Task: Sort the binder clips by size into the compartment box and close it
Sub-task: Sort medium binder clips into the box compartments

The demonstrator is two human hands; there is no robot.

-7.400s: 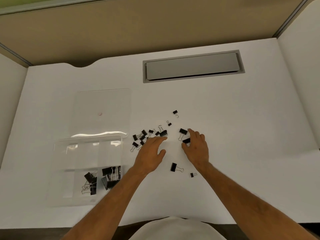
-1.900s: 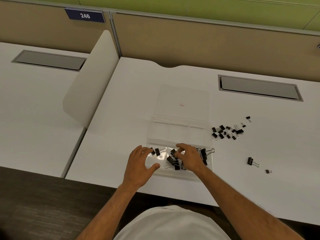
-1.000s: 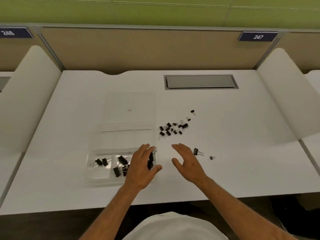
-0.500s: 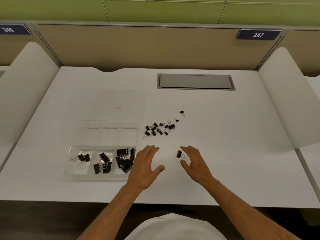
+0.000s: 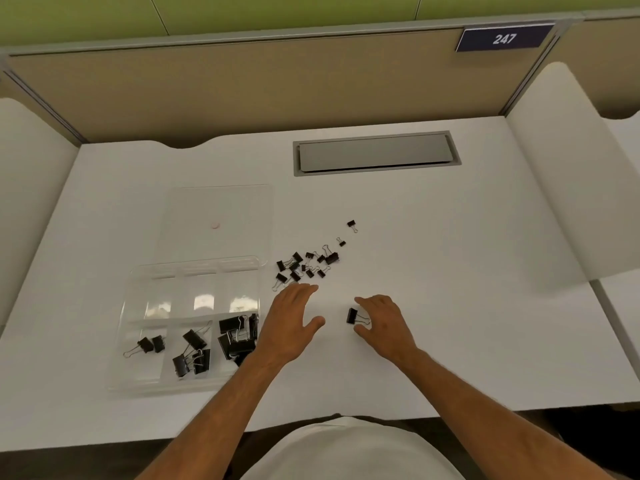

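Fingers of left hand (image 5: 289, 323) spread flat, holding nothing, beside compartment box (image 5: 138, 341) near table's front-left edge, lid open. Right hand (image 5: 384, 323) curls around lone medium clip (image 5: 353, 316), not yet gripping. Sorting mid-way; next: pinch it, drop in matching compartment.

Desk (image 5: 450, 271): box (image 5: 138, 341) at 8 o'clock, lid (image 5: 221, 202) behind it; clip pile (image 5: 304, 266) at centre; one clip (image 5: 352, 315) at 5 o'clock of pile; hatch (image 5: 375, 152) at 12.

black binder clips (image 5: 306, 266); clear compartment box (image 5: 138, 384); white desk (image 5: 450, 271)
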